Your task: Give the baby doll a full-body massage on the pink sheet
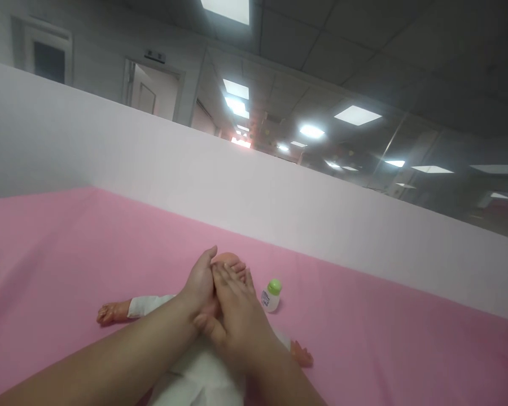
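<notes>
A baby doll (201, 375) in white clothes lies on the pink sheet (364, 338), its arms spread to both sides. Above its upper body, my left hand (200, 285) is turned palm up with the thumb sticking out. Flat across that palm lies my right hand (239, 307), fingers stretched out, and the two hands touch. No object shows between them. Most of the doll's head (226, 258) is hidden behind my hands; only its top shows. Just right of my right hand stands a small clear bottle (271, 299) with a green cap and a label.
A low white partition (258, 192) runs along the back and left of the pink surface. The doll's hand on the left (112, 312) and its hand on the right (301, 354) stick out from white sleeves. Beyond the partition are an open door (146, 90) and ceiling lights.
</notes>
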Demonstrator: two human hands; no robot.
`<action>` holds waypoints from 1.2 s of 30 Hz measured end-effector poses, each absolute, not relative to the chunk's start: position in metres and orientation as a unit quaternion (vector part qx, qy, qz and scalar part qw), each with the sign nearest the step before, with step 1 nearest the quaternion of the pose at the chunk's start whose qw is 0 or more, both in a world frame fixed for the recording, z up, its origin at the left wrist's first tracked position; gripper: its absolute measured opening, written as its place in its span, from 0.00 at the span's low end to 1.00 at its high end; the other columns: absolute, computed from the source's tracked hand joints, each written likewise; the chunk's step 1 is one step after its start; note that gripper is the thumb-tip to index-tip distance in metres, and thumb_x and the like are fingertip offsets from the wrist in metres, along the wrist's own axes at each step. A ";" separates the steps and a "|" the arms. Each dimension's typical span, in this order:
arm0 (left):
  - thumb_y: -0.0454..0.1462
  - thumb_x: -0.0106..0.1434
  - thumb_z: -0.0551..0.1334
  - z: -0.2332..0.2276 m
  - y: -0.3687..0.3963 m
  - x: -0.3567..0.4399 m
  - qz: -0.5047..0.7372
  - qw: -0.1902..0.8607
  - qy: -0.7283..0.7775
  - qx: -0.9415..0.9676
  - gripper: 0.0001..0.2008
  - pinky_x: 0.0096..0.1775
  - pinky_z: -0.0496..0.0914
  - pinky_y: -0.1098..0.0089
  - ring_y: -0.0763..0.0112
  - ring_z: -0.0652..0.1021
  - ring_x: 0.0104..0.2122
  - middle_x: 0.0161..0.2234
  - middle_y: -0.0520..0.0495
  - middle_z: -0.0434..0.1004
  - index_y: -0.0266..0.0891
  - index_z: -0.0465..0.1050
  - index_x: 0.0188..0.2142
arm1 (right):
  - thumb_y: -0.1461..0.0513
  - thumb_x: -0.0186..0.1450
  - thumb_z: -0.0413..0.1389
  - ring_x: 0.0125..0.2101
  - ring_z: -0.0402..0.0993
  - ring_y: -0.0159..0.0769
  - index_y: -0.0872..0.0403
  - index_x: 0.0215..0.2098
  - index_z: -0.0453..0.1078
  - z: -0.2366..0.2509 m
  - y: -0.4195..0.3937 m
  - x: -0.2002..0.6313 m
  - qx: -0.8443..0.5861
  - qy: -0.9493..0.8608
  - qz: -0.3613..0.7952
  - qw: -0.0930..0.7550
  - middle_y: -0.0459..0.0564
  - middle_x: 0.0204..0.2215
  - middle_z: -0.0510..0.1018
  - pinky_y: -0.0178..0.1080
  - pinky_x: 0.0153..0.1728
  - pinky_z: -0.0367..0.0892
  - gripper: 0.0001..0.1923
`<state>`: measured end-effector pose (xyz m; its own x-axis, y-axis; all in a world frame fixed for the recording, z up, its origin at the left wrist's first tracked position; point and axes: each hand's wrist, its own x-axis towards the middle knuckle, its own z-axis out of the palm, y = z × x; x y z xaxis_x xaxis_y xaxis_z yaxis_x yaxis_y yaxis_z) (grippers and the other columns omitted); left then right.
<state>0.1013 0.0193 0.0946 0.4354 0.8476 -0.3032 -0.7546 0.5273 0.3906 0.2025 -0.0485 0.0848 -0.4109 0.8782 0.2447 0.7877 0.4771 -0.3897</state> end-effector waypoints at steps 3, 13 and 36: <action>0.51 0.69 0.56 0.099 0.030 0.093 0.506 0.818 0.240 0.128 0.26 0.39 0.81 0.60 0.54 0.84 0.40 0.45 0.29 0.80 0.28 0.74 0.49 | 0.41 0.72 0.49 0.73 0.36 0.49 0.59 0.74 0.43 0.085 -0.043 0.205 -0.500 -0.838 0.076 0.202 0.56 0.74 0.45 0.58 0.71 0.30 0.45; 0.51 0.71 0.54 0.095 0.043 0.085 0.518 0.823 0.195 0.125 0.30 0.44 0.80 0.58 0.50 0.82 0.48 0.49 0.27 0.79 0.24 0.70 0.56 | 0.38 0.69 0.50 0.73 0.34 0.52 0.56 0.76 0.35 0.079 -0.064 0.188 -0.420 -0.864 0.093 0.263 0.57 0.75 0.40 0.55 0.71 0.40 0.51; 0.52 0.70 0.55 0.081 0.060 0.080 0.566 0.784 0.227 0.118 0.27 0.40 0.78 0.67 0.58 0.82 0.44 0.48 0.31 0.79 0.29 0.71 0.52 | 0.42 0.60 0.64 0.73 0.35 0.53 0.51 0.76 0.35 0.073 -0.054 0.195 -0.511 -0.842 0.088 0.149 0.55 0.74 0.44 0.61 0.70 0.41 0.60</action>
